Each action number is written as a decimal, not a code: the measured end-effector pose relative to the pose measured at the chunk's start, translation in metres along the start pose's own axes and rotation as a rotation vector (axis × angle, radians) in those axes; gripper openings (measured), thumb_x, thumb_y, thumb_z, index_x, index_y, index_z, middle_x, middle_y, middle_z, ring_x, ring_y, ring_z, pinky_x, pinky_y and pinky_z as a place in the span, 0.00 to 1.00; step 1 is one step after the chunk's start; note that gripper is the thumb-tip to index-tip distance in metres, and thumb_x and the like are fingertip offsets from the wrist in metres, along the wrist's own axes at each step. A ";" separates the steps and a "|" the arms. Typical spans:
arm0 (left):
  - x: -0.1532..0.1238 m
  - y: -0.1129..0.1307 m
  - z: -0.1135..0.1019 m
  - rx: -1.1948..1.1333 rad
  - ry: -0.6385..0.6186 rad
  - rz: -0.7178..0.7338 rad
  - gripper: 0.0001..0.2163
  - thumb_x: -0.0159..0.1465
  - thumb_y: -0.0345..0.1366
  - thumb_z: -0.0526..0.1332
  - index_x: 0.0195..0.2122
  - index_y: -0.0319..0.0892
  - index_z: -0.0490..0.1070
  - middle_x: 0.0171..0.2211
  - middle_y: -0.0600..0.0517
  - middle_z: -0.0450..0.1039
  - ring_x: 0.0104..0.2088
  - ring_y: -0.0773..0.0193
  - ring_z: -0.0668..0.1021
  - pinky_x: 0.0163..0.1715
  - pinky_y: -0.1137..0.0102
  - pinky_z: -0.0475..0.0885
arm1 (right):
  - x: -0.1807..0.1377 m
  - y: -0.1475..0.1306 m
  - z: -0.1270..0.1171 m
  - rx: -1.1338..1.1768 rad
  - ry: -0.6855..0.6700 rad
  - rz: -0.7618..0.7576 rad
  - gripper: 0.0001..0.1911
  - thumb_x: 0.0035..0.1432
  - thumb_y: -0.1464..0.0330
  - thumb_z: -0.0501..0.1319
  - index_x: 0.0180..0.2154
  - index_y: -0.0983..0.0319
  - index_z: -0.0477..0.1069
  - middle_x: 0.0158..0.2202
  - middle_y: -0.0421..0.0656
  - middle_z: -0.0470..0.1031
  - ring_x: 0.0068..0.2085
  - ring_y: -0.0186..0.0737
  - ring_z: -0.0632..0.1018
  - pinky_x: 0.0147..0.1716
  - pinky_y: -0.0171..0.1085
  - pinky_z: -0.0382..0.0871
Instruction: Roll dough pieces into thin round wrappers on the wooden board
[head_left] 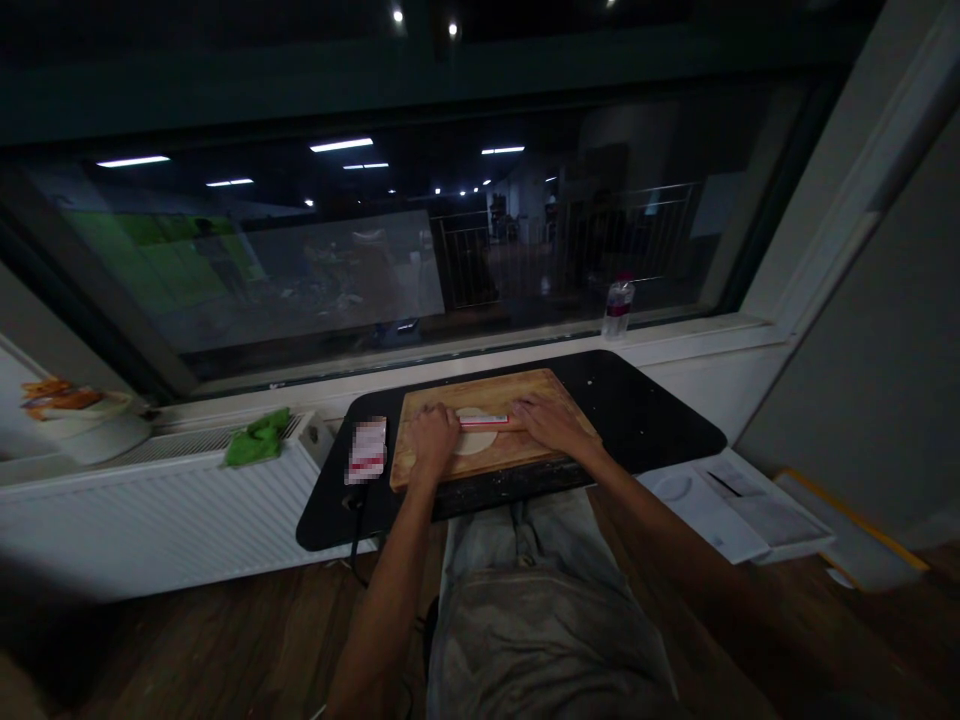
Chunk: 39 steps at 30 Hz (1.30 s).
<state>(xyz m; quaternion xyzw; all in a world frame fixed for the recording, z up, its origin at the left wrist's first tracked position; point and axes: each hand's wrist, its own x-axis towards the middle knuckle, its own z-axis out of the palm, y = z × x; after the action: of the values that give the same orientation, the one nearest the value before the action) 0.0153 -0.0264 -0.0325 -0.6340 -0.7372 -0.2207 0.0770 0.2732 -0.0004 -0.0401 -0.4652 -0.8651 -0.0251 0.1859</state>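
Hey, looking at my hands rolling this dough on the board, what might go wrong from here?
The wooden cutting board lies near the front edge of the small black table, so hard pushing from the left hand and right hand on the rolling pin might slide it toward your lap. The dough looks thin and could stick or tear. The small packet beside the board may get knocked off.

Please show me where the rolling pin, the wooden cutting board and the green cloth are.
Red and white rolling pin (484, 420): head view, its middle, between both hands.
Rectangular wooden cutting board (480, 388): head view, bare far edge.
Crumpled green cloth (257, 438): head view, its centre, on the radiator.
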 end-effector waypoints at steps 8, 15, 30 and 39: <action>-0.014 -0.005 -0.002 0.080 -0.044 0.100 0.20 0.78 0.36 0.50 0.46 0.34 0.82 0.45 0.31 0.82 0.49 0.42 0.83 0.50 0.55 0.73 | -0.016 -0.028 -0.003 -0.099 0.032 0.151 0.27 0.82 0.63 0.44 0.59 0.64 0.80 0.61 0.56 0.82 0.59 0.54 0.82 0.60 0.45 0.74; -0.028 -0.005 -0.016 0.091 -0.083 0.128 0.19 0.78 0.35 0.50 0.47 0.35 0.82 0.46 0.33 0.83 0.49 0.46 0.84 0.54 0.55 0.72 | -0.031 -0.058 -0.022 -0.099 0.015 0.285 0.24 0.81 0.65 0.47 0.58 0.66 0.79 0.58 0.57 0.83 0.57 0.52 0.83 0.58 0.42 0.74; -0.042 -0.014 -0.009 0.033 0.021 0.201 0.21 0.79 0.36 0.46 0.52 0.37 0.81 0.54 0.39 0.83 0.58 0.48 0.81 0.63 0.55 0.70 | -0.052 -0.070 -0.014 -0.123 0.113 0.299 0.24 0.81 0.66 0.47 0.61 0.67 0.77 0.65 0.55 0.79 0.64 0.50 0.79 0.66 0.43 0.66; -0.032 -0.010 -0.008 0.059 0.008 0.208 0.24 0.81 0.39 0.45 0.61 0.36 0.78 0.65 0.39 0.78 0.71 0.43 0.72 0.70 0.50 0.66 | -0.029 -0.056 -0.005 -0.145 0.158 0.279 0.26 0.80 0.65 0.45 0.63 0.67 0.77 0.64 0.55 0.79 0.70 0.56 0.71 0.70 0.51 0.58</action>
<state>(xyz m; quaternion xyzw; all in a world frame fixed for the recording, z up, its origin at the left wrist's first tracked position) 0.0100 -0.0592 -0.0401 -0.7038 -0.6732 -0.1921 0.1210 0.2436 -0.0567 -0.0380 -0.5895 -0.7708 -0.0977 0.2209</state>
